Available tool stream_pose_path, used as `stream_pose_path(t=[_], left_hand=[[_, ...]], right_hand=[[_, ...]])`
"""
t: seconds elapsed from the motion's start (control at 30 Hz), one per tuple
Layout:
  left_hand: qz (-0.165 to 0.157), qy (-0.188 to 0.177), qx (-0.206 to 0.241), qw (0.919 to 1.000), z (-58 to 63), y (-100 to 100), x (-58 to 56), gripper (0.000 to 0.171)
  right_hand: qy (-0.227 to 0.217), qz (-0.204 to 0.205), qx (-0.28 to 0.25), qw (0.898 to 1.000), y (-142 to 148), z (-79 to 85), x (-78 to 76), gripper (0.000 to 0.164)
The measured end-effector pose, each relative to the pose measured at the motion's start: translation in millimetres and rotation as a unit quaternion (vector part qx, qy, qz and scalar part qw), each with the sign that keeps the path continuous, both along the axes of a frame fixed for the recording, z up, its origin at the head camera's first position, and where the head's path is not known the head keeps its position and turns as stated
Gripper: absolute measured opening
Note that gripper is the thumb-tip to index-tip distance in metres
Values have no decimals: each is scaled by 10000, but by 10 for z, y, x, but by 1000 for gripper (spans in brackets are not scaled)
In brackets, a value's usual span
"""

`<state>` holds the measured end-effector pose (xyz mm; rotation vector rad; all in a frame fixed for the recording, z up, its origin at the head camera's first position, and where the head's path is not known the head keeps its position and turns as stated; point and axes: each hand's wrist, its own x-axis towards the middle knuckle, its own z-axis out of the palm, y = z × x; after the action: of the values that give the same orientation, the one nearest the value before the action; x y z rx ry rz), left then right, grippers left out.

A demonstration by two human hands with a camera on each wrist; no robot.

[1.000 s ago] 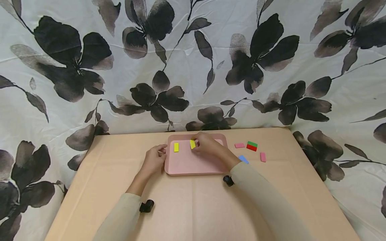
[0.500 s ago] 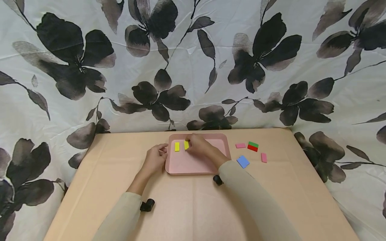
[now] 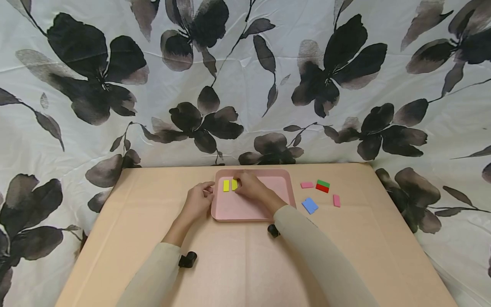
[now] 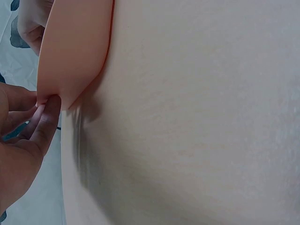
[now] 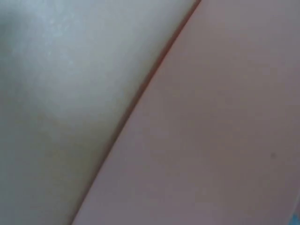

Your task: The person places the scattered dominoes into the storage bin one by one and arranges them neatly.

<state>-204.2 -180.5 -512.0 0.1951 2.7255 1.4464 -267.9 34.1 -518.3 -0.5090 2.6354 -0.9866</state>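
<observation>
My left hand (image 3: 197, 201) is at the left side of the pink tray (image 3: 253, 215). In the left wrist view its thumb and fingers (image 4: 48, 123) pinch the tray's rim (image 4: 75, 51). Over the tray's upper left part, my right hand (image 3: 251, 186) pinches a yellow block (image 3: 234, 184), partly hidden by the fingertips. Just left of it, a second yellow block (image 3: 226, 186) lies in the tray with a narrow gap between them. Only the tray floor (image 5: 206, 122) and the table beside it show in the right wrist view, without the hand.
Right of the tray on the table (image 3: 245, 264) lie a blue square (image 3: 310, 205), a pink block (image 3: 307, 185), another pink block (image 3: 336, 201), and a green block (image 3: 323, 183) touching a red block (image 3: 322, 188). A floral cloth (image 3: 245, 85) hangs behind the table.
My right hand has moved left with its yellow block, closing most of the gap to the other yellow block. The blue square has come fully into view. My left hand stays at the tray.
</observation>
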Motion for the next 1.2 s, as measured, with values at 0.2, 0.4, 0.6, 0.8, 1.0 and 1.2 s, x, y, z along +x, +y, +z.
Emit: stream_pose_path(t=[0.2,0.4,0.6,0.8,1.0,1.2], left_hand=[[-50,-2,50,10000,4,5,0,43],[-23,8,7,10000,5,1,-2,43],[-27,-11,-6,10000,-1,-3,-1,43],[-35,58,-22,10000,-11,-12,3,42],[-9,8,27,10000,-5,-1,-1,43],[-5,-36,82,10000,7,-2,4,43]], right_hand=[[-80,-113,40,9999,-24,-34,24,26],[-90,-211,-51,9997,-45,-46,48,33],[-7,-194,-63,9998,-44,-60,50,32],[74,-158,-14,9998,-43,-83,45,31],[-10,-223,-23,9997,-47,-59,60,33],[-41,-226,-18,9997,-53,-46,63,37]])
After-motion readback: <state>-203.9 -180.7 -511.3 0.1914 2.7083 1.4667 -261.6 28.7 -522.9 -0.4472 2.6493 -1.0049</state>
